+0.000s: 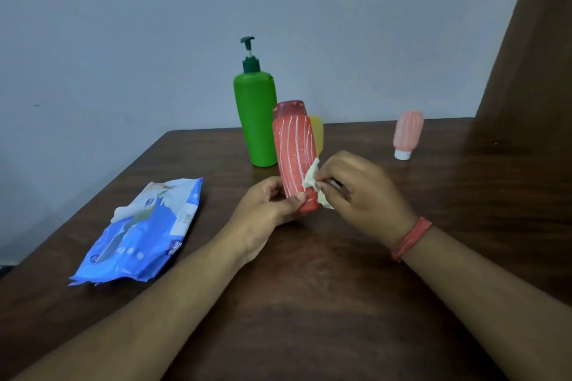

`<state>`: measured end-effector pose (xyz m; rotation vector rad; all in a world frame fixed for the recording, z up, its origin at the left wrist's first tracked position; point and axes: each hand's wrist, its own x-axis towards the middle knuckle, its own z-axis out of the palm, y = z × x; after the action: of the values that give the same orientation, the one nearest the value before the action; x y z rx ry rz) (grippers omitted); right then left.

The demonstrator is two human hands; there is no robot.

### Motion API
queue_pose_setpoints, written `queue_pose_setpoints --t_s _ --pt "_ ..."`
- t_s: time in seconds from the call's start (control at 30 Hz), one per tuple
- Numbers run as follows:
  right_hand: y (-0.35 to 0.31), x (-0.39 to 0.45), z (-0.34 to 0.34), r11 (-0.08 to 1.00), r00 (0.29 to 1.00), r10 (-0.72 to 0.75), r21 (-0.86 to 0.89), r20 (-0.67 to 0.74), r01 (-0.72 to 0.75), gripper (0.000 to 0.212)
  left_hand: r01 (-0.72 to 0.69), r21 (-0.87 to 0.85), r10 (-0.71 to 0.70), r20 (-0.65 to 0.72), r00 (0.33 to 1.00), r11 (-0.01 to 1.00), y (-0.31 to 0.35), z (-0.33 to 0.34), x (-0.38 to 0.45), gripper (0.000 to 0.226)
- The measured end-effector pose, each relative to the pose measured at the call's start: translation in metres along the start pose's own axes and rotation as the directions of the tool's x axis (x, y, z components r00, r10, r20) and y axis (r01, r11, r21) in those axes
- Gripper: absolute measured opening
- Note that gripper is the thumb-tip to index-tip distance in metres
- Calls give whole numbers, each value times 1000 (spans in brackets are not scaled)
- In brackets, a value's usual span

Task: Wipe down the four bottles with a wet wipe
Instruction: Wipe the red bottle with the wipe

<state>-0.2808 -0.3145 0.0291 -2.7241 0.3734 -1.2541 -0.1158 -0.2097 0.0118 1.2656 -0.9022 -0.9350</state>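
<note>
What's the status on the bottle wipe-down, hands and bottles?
Left hand grips red bottle at its lower end. Right hand pinches wet wipe against its side. Green pump bottle, yellow bottle, pink bottle stand behind. Nothing in the way.

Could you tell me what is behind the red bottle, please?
A yellow bottle shows behind the red bottle: only its right edge is visible. Its cap, base and remaining body are covered, so its shape cannot be told.

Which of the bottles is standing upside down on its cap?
The small pink bottle, alone at the far right of the table, rests on its white cap. The green pump bottle stands pump-up, and the red striped bottle is held in the hands.
</note>
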Motion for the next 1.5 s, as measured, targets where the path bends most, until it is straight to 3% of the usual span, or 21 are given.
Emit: queue_pose_setpoints --t_s 0.13,0.33,0.4,0.53,0.67,0.8,0.93,1.07,1.23,1.3,1.37,1.43,1.5 --pt "-1 1 -1 999 999 -12 -44 33 13 14 1 -63 0 12 1000 998 0 1 1 30" --pt "1 -1 -2 995 970 -81 -37 229 92 21 19 -159 -11 51 999 987 0 -6 3 27" --pt "2 0 -1 992 979 -64 -90 193 83 21 27 -154 -17 70 997 988 0 -5 4 26" --pt "3 2 -4 989 996 82 -128 26 -78 21 38 -115 -28 91 995 993 0 -3 3 29" --pt "2 -2 -1 990 975 -80 -96 207 102 18 39 -179 -24 83 996 983 1 -4 3 25" --pt "4 2 -5 994 998 48 -98 44 -43 17 48 -164 -30 107 994 985 1 -5 2 30" --pt "-2 -3 -4 984 957 -161 -38 243 175 11 44 -203 -25 95 995 978 1 -6 4 27" --pt "-2 2 -5 995 994 -23 -90 106 32 14 56 -242 -32 102 994 969 2 -7 4 26" --pt "-3 -1 -4 981 959 -162 -66 233 182 12 46 -229 -22 105 994 972 1 -7 4 33" --pt "-1 2 -5 993 992 -39 -109 116 52 15 47 -220 -22 116 993 974 1 -7 4 30" --pt "2 2 -6 993 998 7 -119 69 1 16 32 -142 -14 127 992 989 -1 -7 4 33" --pt "4 0 -8 984 993 -55 -162 107 72 15 5 -54 2 136 991 999 -4 -7 4 36" --pt "5 1 -10 983 998 -51 -173 36 56 15 -10 1 9 153 988 1000 -6 -8 5 39"
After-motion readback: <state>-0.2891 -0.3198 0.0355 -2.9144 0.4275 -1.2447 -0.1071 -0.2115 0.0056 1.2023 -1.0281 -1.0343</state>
